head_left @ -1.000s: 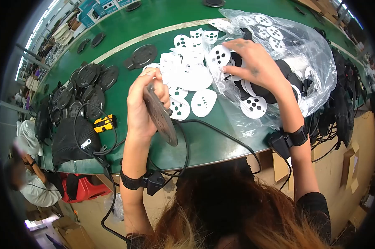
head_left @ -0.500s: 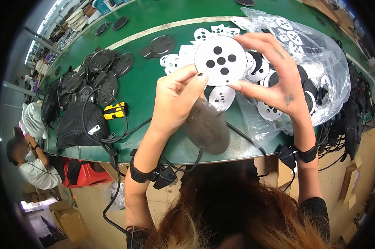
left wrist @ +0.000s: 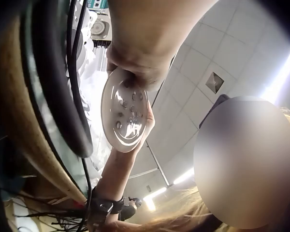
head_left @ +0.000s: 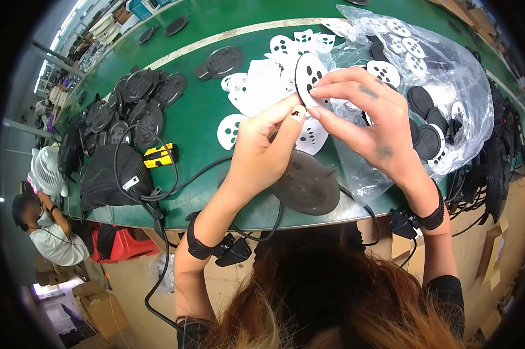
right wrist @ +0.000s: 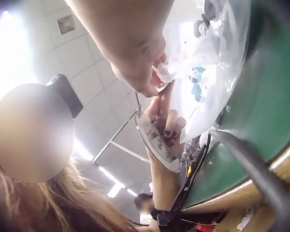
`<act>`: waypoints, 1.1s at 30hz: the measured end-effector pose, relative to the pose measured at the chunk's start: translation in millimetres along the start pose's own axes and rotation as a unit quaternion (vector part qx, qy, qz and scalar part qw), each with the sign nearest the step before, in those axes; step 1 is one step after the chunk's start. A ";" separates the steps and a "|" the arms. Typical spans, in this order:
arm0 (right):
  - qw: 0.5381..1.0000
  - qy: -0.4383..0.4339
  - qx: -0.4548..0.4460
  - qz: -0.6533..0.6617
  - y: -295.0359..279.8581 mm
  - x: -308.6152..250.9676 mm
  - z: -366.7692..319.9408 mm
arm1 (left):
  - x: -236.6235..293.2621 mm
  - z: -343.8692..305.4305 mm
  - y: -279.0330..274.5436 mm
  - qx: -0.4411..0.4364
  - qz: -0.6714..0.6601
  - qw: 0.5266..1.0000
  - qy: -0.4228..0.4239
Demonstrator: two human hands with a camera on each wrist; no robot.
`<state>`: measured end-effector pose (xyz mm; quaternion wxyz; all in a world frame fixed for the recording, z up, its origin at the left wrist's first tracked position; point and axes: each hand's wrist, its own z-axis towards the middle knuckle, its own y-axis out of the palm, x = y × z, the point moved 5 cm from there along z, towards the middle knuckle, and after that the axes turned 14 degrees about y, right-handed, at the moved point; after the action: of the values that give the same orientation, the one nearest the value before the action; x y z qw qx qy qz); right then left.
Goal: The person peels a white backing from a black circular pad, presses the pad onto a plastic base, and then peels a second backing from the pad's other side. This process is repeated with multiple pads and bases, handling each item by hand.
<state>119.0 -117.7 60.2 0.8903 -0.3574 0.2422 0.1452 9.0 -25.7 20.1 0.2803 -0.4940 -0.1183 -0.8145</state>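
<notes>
In the head view, my left hand (head_left: 259, 148) holds a grey-brown translucent disc (head_left: 310, 189) below its palm; its holes and glossy face show in the left wrist view. The thumb and forefinger of that hand also meet the lower edge of a round white disc (head_left: 306, 72) with black dots and a dark rim. My right hand (head_left: 376, 119) pinches this white disc from the right, between thumb and fingertips. It stands tilted, nearly edge-on. Behind it, white dotted pieces (head_left: 262, 87) lie spread on the green table (head_left: 198, 116).
To the right lies a clear plastic bag (head_left: 472, 116) holding white and black discs. A pile of dark discs (head_left: 137, 87) sits at left, near a black mesh pouch (head_left: 112, 174) and a yellow-black object (head_left: 160, 156). Cables (head_left: 204, 168) loop along the front edge.
The right hand reached from the bag area to the white disc, which both hands came to touch. It then turned from face-on to nearly edge-on. The left hand moved right with the grey-brown disc.
</notes>
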 end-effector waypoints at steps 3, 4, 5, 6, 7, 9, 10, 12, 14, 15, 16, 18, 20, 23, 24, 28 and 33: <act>1.000 -0.007 -0.002 0.018 -0.1 0.3 0.6 | -0.6 -1.1 -1.1 0.013 0.034 0.999 0.019; 0.999 -0.007 -0.006 0.035 -0.1 0.6 0.7 | 0.1 -0.8 -0.4 0.013 0.035 0.999 0.018; 0.999 -0.006 -0.006 0.036 -0.3 0.5 0.6 | 1.8 0.0 0.2 0.013 0.036 0.999 0.020; 0.999 -0.004 -0.005 0.039 -1.0 0.2 0.6 | 2.8 0.4 0.4 0.013 0.038 0.999 0.022; 0.999 -0.003 -0.004 0.042 -1.7 -0.1 0.5 | 2.7 0.5 -0.8 0.013 0.039 0.999 0.021; 0.999 -0.002 -0.007 0.034 -2.4 -0.9 -0.3 | 2.0 1.0 -0.8 -0.020 0.025 0.999 0.017; 1.000 -0.002 -0.011 0.026 -2.1 -1.2 -0.5 | 1.7 0.9 -0.1 -0.020 0.026 0.999 0.017; 0.999 -0.002 -0.010 0.031 -1.6 -1.1 -0.7 | 1.2 0.8 -0.3 -0.001 0.041 0.999 0.021; 0.999 -0.002 -0.009 0.035 -0.7 -1.7 -2.1 | 1.0 0.6 -0.6 -0.008 0.061 0.998 0.030; 1.000 0.004 -0.005 0.023 0.3 -2.9 -3.7 | 1.5 0.7 -0.5 -0.016 0.080 0.996 0.039; 1.000 0.010 -0.002 0.011 1.1 -4.0 -5.0 | 1.8 0.2 0.4 -0.016 0.080 0.996 0.039; 1.000 -0.006 0.010 -0.006 1.3 -7.3 -6.3 | 6.1 -1.0 1.8 -0.005 0.127 0.990 0.065; 0.999 -0.022 0.022 -0.022 0.9 -12.1 -8.1 | 7.3 -1.3 2.5 -0.013 0.140 0.987 0.073; 0.999 -0.014 0.028 -0.028 0.0 -13.7 -8.6 | 9.4 -2.2 5.1 -0.035 0.179 0.979 0.096; 0.998 -0.028 0.043 -0.026 0.2 -11.8 -8.6 | 10.5 -2.4 6.8 -0.048 0.205 0.971 0.112; 0.999 -0.033 0.037 -0.002 -2.0 -7.3 -7.3 | 11.6 -3.1 7.7 -0.038 0.203 0.969 0.138; 0.999 -0.031 0.008 0.028 -3.9 -7.3 -3.8 | 10.9 -2.1 3.6 -0.014 0.185 0.977 0.108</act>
<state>113.3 -123.8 64.0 0.8957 -0.3387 0.2257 0.1791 5.6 -33.3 28.2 0.4305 -0.4205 0.0175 -0.7985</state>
